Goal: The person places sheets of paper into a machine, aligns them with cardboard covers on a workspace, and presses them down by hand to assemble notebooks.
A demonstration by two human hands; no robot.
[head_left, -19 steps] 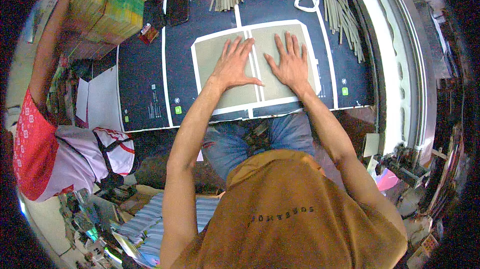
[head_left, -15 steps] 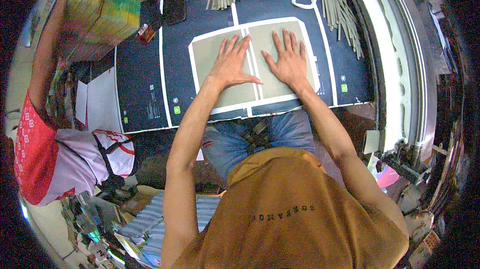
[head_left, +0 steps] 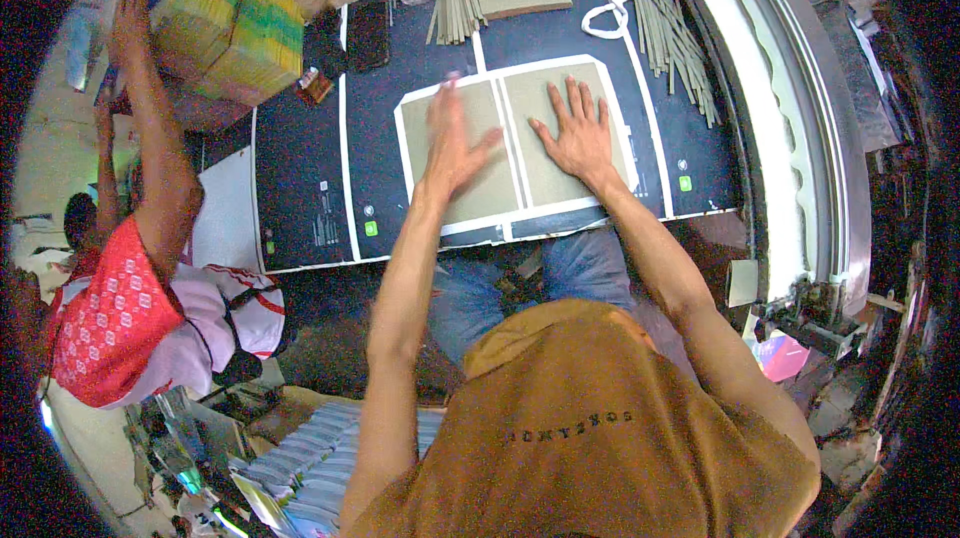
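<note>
Grey left panel [head_left: 488, 184] and right panel [head_left: 550, 184] lie side by side on the dark sheet [head_left: 290, 158], with a narrow gap [head_left: 512, 144] between. My right hand [head_left: 580, 140] rests flat on the right one, fingers spread; my left hand [head_left: 455, 150], blurred over the other, has its fingers stretched, and I cannot tell if it touches. If I press unevenly, a panel could slide and make this gap crooked; the loose strips [head_left: 672, 48] beyond could scatter from one knock.
</note>
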